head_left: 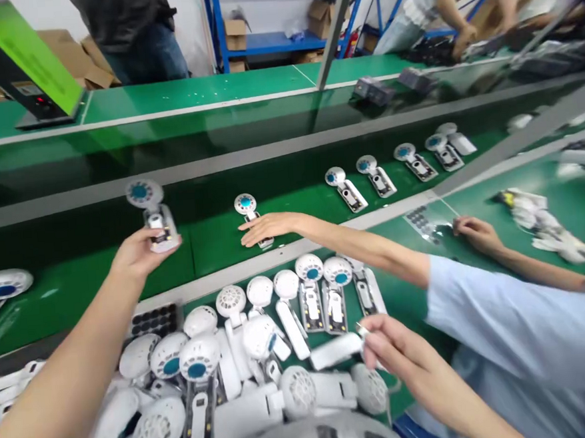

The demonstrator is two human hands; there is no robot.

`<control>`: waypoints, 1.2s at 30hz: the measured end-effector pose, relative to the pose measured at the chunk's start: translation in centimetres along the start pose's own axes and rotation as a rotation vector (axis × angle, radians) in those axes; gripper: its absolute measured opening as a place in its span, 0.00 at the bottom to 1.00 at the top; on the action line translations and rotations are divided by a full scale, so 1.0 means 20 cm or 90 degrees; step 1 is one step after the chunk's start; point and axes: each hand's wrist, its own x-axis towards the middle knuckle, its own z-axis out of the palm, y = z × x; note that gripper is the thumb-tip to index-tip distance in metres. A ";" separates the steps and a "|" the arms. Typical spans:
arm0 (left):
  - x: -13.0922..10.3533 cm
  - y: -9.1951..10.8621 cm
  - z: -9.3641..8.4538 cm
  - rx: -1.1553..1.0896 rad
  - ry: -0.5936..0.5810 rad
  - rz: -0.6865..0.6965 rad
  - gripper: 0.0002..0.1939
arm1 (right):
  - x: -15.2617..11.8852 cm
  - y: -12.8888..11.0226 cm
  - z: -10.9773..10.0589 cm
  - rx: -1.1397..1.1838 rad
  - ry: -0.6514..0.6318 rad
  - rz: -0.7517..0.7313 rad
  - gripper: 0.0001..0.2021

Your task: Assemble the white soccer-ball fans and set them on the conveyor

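My left hand (142,253) grips a white handheld fan (145,194) by its lower body, over the green conveyor belt. The fan's round head has a blue centre, and its handle lies open with inner parts showing. Nearer to me, my right hand (399,355) pinches a small, pale thing with a shiny tip, too small to name. Just left of those fingers lies a white handle (336,351). A pile of similar white fans (199,359) spreads between my forearms, some with closed backs and some with open handles.
A co-worker's hand (268,227) is over another fan (245,203) on the belt (208,241); the other hand (479,236) rests at the right table. Several open fans (345,190) stand along the belt. A metal post (337,29) rises behind. White gloves (543,221) lie right.
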 end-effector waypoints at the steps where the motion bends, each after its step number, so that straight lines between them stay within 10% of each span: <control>1: -0.09 -0.07 0.10 -0.017 -0.049 -0.013 0.16 | -0.09 0.01 0.00 0.010 -0.033 -0.003 0.12; 5: -0.52 -0.36 0.51 -0.076 -0.301 -0.161 0.13 | -0.18 -0.03 0.02 0.008 -0.034 -0.088 0.09; 10: -0.90 -0.62 0.77 0.047 -0.329 -0.268 0.19 | -0.18 -0.10 0.06 0.028 -0.008 -0.192 0.06; 26: -1.13 -0.73 0.84 0.094 -0.332 -0.189 0.07 | -0.33 -0.01 0.01 0.163 -0.033 -0.186 0.07; 36: -1.16 -0.77 0.84 0.356 -0.341 -0.061 0.18 | -0.32 0.11 0.00 0.116 -0.057 -0.134 0.07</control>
